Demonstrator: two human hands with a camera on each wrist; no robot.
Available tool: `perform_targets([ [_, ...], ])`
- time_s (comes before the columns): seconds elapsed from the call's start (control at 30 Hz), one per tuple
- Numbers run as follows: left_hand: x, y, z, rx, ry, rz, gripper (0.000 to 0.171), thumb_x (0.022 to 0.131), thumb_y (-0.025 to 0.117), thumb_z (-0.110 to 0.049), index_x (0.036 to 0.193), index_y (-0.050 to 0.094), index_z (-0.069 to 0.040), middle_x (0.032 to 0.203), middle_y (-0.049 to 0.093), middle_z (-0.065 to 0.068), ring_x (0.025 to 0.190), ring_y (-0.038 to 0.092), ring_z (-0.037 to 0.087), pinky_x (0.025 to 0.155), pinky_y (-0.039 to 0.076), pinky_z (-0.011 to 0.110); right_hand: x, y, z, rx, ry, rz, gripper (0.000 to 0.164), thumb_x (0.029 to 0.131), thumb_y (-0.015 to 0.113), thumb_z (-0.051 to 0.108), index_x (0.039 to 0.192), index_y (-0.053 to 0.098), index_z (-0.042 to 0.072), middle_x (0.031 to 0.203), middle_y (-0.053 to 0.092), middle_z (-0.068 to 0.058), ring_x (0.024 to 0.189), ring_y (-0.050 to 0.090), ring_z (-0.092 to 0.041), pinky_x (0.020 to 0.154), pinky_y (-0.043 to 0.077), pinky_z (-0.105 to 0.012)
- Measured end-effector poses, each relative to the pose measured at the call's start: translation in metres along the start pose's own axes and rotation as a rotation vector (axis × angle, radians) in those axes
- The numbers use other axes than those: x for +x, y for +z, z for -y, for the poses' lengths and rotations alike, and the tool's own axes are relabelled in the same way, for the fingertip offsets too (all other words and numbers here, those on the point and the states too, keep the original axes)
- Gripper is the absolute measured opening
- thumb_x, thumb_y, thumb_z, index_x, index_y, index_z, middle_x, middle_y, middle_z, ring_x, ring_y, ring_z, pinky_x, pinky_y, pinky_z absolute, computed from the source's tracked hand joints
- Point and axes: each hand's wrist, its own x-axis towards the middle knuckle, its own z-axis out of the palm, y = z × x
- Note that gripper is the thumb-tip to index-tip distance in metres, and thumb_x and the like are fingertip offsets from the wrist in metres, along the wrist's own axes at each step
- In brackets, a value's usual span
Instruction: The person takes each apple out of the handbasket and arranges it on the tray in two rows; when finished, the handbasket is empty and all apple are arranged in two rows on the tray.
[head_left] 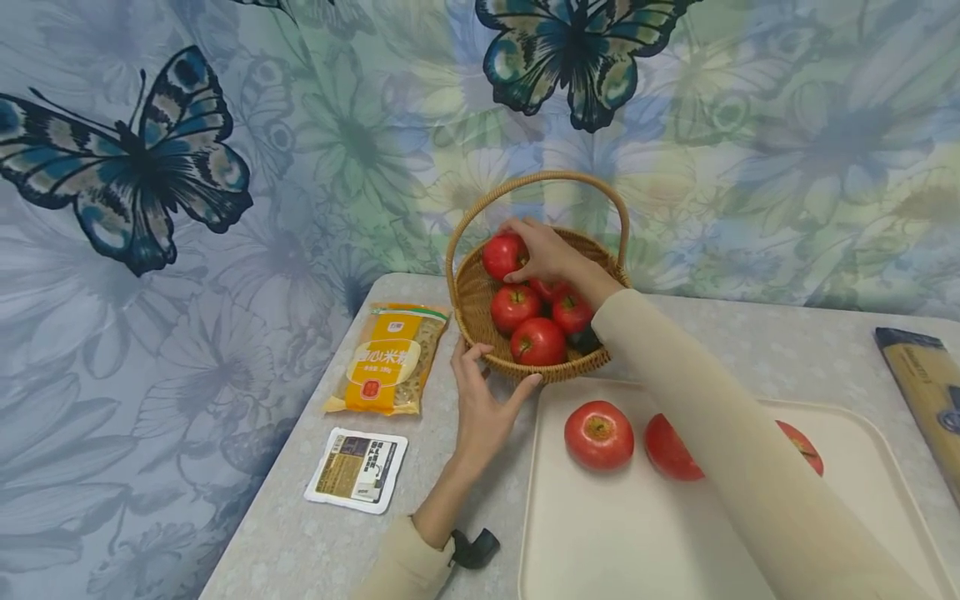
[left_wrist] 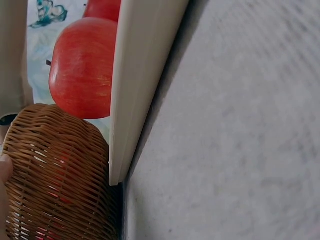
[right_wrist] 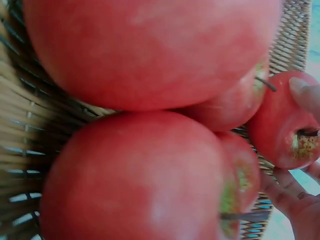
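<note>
In the head view a wicker basket (head_left: 472, 287) with a tall arched handle stands at the back of the table, holding several red apples (head_left: 538, 342). My right hand (head_left: 553, 252) reaches in under the handle and grips a red apple (head_left: 501, 257) at the basket's far left side. The right wrist view shows the thumb and fingers around this apple (right_wrist: 282, 120), with other apples close to the camera. At the front left, my left hand (head_left: 480, 408) holds the basket's rim, fingers over the edge and thumb spread along the front. The left wrist view shows the basket's woven side (left_wrist: 60, 170).
A cream tray (head_left: 615, 533) lies in front of the basket, bearing a red apple (head_left: 598, 435) and others partly hidden by my right sleeve. Left are a yellow food bag (head_left: 386, 358) and a flat white-edged packet (head_left: 358, 469). A brown package (head_left: 926, 392) lies far right.
</note>
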Motion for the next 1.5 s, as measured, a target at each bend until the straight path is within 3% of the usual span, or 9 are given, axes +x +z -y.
perform_targets([
  [0.17, -0.003, 0.002, -0.002, 0.007, -0.001, 0.008, 0.071, 0.082, 0.075, -0.05, 0.124, 0.035, -0.011, 0.16, 0.009, 0.015, 0.148, 0.018, 0.031, 0.104, 0.044, 0.052, -0.011, -0.018, 0.012, -0.002, -0.02, -0.001, 0.069, 0.079, 0.081, 0.03, 0.137, 0.046, 0.02, 0.139, 0.045, -0.011, 0.125, 0.049, -0.032, 0.103, 0.044, -0.05],
  [0.33, -0.002, 0.002, -0.003, 0.003, -0.005, 0.007, 0.07, 0.082, 0.075, -0.049, 0.124, 0.035, -0.011, 0.16, 0.008, 0.015, 0.148, 0.018, 0.031, 0.104, 0.045, 0.051, -0.035, -0.045, 0.03, -0.028, -0.13, -0.042, 0.07, 0.075, 0.083, 0.026, 0.136, 0.049, 0.017, 0.137, 0.046, -0.013, 0.122, 0.051, -0.032, 0.099, 0.047, -0.05],
  [0.5, 0.0, 0.003, -0.002, 0.005, -0.014, 0.005, 0.072, 0.082, 0.075, -0.051, 0.125, 0.035, -0.009, 0.16, 0.007, 0.014, 0.147, 0.018, 0.032, 0.104, 0.045, 0.051, -0.089, -0.068, 0.032, -0.049, -0.245, -0.064, 0.069, 0.071, 0.086, 0.027, 0.131, 0.053, 0.017, 0.127, 0.051, -0.008, 0.115, 0.052, -0.025, 0.094, 0.05, -0.047],
  [0.63, 0.001, 0.005, -0.003, 0.0, -0.012, 0.004, 0.072, 0.081, 0.075, -0.051, 0.125, 0.035, -0.01, 0.16, 0.008, 0.017, 0.148, 0.018, 0.034, 0.104, 0.045, 0.052, -0.149, -0.081, 0.012, -0.033, -0.252, -0.066, 0.067, 0.069, 0.087, 0.022, 0.127, 0.054, 0.017, 0.119, 0.052, -0.005, 0.1, 0.052, -0.019, 0.078, 0.052, -0.037],
  [0.73, 0.001, 0.006, -0.003, -0.003, -0.014, 0.0, 0.071, 0.082, 0.075, -0.05, 0.125, 0.035, -0.01, 0.159, 0.008, 0.017, 0.147, 0.019, 0.035, 0.104, 0.044, 0.053, -0.199, -0.086, -0.009, -0.037, -0.191, -0.066, 0.069, 0.068, 0.088, 0.016, 0.127, 0.053, 0.014, 0.117, 0.053, -0.003, 0.094, 0.05, -0.017, 0.069, 0.05, -0.03],
  [0.97, 0.0, 0.007, -0.003, -0.003, -0.011, -0.006, 0.072, 0.081, 0.077, -0.048, 0.125, 0.035, -0.009, 0.159, 0.008, 0.015, 0.147, 0.02, 0.034, 0.103, 0.045, 0.052, -0.32, -0.101, -0.056, -0.163, 0.038, -0.121, 0.08, 0.059, 0.095, 0.016, 0.126, 0.053, 0.013, 0.117, 0.057, 0.001, 0.091, 0.049, 0.0, 0.063, 0.053, -0.022],
  [1.1, 0.001, 0.006, -0.003, -0.006, -0.006, -0.013, 0.07, 0.081, 0.076, -0.048, 0.125, 0.035, -0.011, 0.16, 0.008, 0.015, 0.146, 0.022, 0.037, 0.103, 0.045, 0.052, -0.375, -0.102, -0.081, -0.239, 0.124, -0.136, 0.082, 0.053, 0.097, 0.017, 0.123, 0.054, 0.012, 0.112, 0.058, -0.003, 0.086, 0.044, 0.008, 0.056, 0.05, -0.02],
  [1.37, -0.001, 0.005, -0.005, -0.014, -0.02, -0.001, 0.069, 0.082, 0.076, -0.047, 0.125, 0.035, -0.012, 0.161, 0.006, 0.012, 0.147, 0.021, 0.033, 0.103, 0.045, 0.052, -0.437, -0.078, -0.113, -0.209, 0.313, 0.0, 0.077, 0.058, 0.094, 0.028, 0.122, 0.056, 0.01, 0.117, 0.06, -0.014, 0.095, 0.035, 0.017, 0.065, 0.053, -0.025],
  [1.5, -0.003, 0.007, -0.008, -0.012, -0.024, 0.013, 0.07, 0.083, 0.075, -0.047, 0.126, 0.034, -0.01, 0.16, 0.006, 0.015, 0.147, 0.021, 0.033, 0.104, 0.044, 0.053, -0.448, -0.069, -0.115, -0.178, 0.414, 0.084, 0.078, 0.061, 0.092, 0.034, 0.126, 0.055, 0.009, 0.12, 0.06, -0.019, 0.104, 0.054, -0.015, 0.076, 0.056, -0.05],
])
